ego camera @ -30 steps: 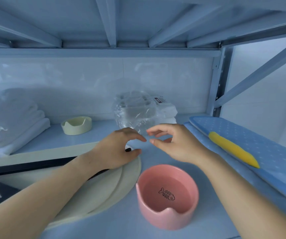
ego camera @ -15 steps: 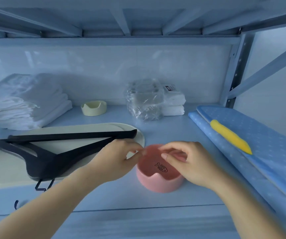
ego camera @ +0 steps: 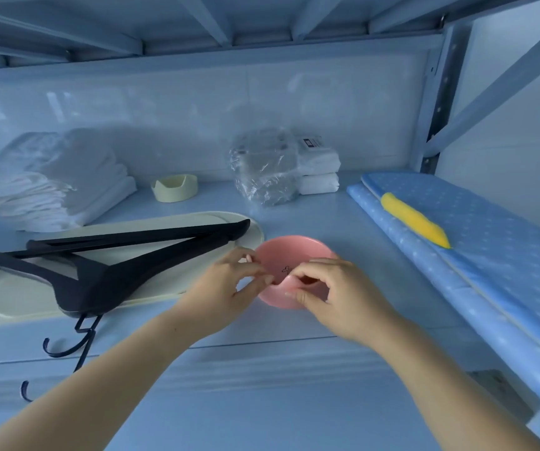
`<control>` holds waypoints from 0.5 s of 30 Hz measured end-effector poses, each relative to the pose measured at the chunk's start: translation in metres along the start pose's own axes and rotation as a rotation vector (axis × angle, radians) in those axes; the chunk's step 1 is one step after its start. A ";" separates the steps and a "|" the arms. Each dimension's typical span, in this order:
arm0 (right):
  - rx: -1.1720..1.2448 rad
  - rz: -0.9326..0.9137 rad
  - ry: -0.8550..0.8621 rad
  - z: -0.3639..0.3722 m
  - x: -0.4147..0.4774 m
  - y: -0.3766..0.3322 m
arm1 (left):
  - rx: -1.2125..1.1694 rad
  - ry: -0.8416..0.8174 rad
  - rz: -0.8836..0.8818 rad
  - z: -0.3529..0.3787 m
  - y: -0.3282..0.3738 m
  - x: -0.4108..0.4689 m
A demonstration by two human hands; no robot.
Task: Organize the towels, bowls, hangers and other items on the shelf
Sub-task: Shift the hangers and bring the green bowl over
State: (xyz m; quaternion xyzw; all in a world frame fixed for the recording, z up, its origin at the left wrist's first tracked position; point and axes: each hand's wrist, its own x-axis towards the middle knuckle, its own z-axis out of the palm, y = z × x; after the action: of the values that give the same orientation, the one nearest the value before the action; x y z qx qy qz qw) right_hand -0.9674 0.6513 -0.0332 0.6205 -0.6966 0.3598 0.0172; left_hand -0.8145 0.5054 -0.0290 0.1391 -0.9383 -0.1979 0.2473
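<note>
A pink bowl (ego camera: 289,255) with a small fish-bone drawing inside stands on the shelf near its front edge. My left hand (ego camera: 226,288) pinches the bowl's near-left rim. My right hand (ego camera: 330,294) grips the near rim from the right, thumb inside. Black hangers (ego camera: 106,255) lie stacked on a long cream tray (ego camera: 11,301) to the left, their hooks hanging past the shelf's front edge. Folded white towels (ego camera: 60,187) are piled at the back left. A small cream bowl (ego camera: 174,188) sits behind the tray.
A clear plastic-wrapped pack (ego camera: 262,167) and two folded white packets (ego camera: 317,174) stand at the back middle. A blue dotted padded board (ego camera: 476,255) with a yellow strip (ego camera: 415,219) lies along the right side. Another shelf deck is close overhead.
The view has pulled back from the shelf. Both hands came down from the plastic pack to the pink bowl and closed on its near rim.
</note>
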 end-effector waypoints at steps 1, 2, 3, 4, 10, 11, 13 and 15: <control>-0.006 0.019 0.008 -0.003 0.001 0.004 | 0.000 -0.009 -0.004 0.003 0.000 0.004; -0.013 0.041 0.014 -0.006 0.002 0.008 | 0.007 -0.032 0.001 0.007 0.000 0.009; -0.028 0.073 0.018 -0.009 0.004 0.013 | 0.017 -0.066 0.013 0.011 -0.001 0.014; -0.048 0.105 0.020 -0.012 0.008 0.017 | 0.020 -0.099 0.025 0.013 -0.003 0.020; -0.255 0.331 0.032 -0.019 0.048 0.036 | 0.051 -0.130 -0.060 0.018 -0.018 0.072; -0.295 0.371 0.027 -0.019 0.057 0.037 | 0.056 -0.133 -0.062 0.021 -0.021 0.081; -0.340 0.440 0.022 -0.020 0.073 0.037 | 0.072 -0.127 -0.076 0.027 -0.029 0.098; -0.348 0.500 0.027 -0.021 0.091 0.040 | 0.080 -0.106 -0.112 0.035 -0.035 0.115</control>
State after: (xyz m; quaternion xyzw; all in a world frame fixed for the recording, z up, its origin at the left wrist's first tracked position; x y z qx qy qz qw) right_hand -1.0320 0.5840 0.0065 0.4125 -0.8788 0.2360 0.0432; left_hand -0.9235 0.4438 -0.0257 0.1907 -0.9479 -0.1808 0.1800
